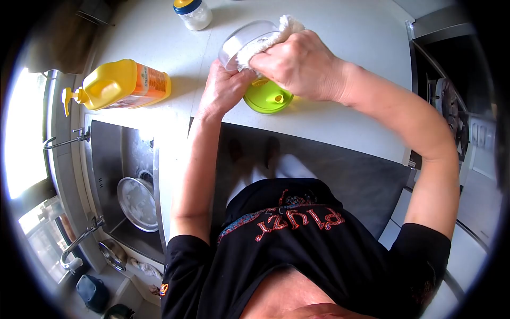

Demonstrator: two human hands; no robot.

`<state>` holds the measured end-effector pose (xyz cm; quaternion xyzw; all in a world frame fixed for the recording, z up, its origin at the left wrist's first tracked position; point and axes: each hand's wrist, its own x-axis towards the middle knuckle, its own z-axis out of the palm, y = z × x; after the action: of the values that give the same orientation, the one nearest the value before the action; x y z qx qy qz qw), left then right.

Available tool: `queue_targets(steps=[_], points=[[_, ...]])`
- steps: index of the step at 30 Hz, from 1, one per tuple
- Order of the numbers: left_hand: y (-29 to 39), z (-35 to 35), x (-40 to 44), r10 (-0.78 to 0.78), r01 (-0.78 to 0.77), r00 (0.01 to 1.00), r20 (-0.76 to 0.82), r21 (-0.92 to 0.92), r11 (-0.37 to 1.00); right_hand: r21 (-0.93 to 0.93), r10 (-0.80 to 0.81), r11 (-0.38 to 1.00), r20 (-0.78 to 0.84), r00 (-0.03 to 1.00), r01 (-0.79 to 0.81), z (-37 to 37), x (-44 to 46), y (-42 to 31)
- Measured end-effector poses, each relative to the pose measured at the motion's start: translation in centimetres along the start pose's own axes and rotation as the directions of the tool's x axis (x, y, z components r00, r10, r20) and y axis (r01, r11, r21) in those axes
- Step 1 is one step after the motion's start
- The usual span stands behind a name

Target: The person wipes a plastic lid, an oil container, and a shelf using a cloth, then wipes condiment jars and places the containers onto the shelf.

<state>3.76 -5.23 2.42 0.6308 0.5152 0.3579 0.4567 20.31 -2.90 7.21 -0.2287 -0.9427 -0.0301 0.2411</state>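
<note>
My left hand [226, 90] grips a clear round container [247, 40] by its near side, holding it tilted above the white counter. A white cloth [265, 45] is bunched in my right hand [297, 64], its fingers closed, and presses against the container's rim and side. Just under both hands a bright green lid [265, 99] with a small raised knob lies on the counter near its front edge. My right hand covers part of the cloth, and the container's far side shows through its clear wall.
On the left of the counter [340, 119] stands a yellow pump bottle [119, 85] with an orange label. A jar [192, 14] with a blue and yellow lid is at the back. The sink [106, 159] at lower left holds a round clear lid [137, 204]. A stove [449, 101] is at right.
</note>
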Motion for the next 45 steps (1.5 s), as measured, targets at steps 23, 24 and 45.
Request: queue_targets(steps=[23,24,45], points=[[-1.4,0.2,0.9,0.075,-0.037,0.989,0.130,-0.274,0.961,0.957,0.512,-0.189,0.287,0.810,-0.220,3.5,-0.2,3.8],[-1.3,0.1,0.8,0.100,-0.080,0.992,0.078,-0.226,0.971,0.966,0.449,-0.076,0.256,0.856,-0.249,3.6,-0.2,3.8],[-2.5,0.2,1.3,0.304,-0.268,0.949,0.089,-0.288,0.919,0.948,0.138,0.242,0.177,0.975,-0.206,-1.5,0.2,0.7]])
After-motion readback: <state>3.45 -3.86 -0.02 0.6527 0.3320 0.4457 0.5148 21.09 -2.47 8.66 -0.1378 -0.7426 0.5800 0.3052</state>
